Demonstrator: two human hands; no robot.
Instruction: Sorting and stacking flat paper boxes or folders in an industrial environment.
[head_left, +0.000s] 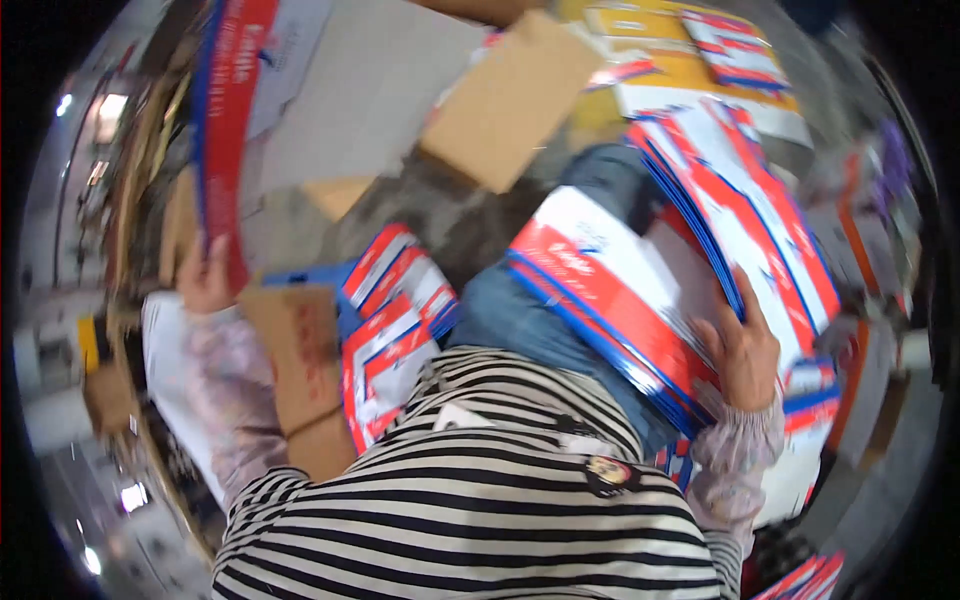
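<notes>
My left hand (pixel 207 278) is closed on the lower end of a large red, white and blue printed cardboard sheet (pixel 228 120), which stands up at the far left; motion blurs the fingers. On the right, my right hand (pixel 745 350) grips the near end of a thick stack of printed cardboard (pixel 745 200), its thumb apart from the forefinger. Just left of that hand, a second printed stack (pixel 610 285) lies across my lap, its blue edges fanned. Part of its right side is hidden by the hand and the other stack.
Smaller printed pieces (pixel 395 330) lie left of my lap beside a brown carton (pixel 305 360). Ahead are a plain brown cardboard piece (pixel 525 100) and a grey board (pixel 365 90). Yellow-topped packs (pixel 650 60) with printed pieces stand at the back right.
</notes>
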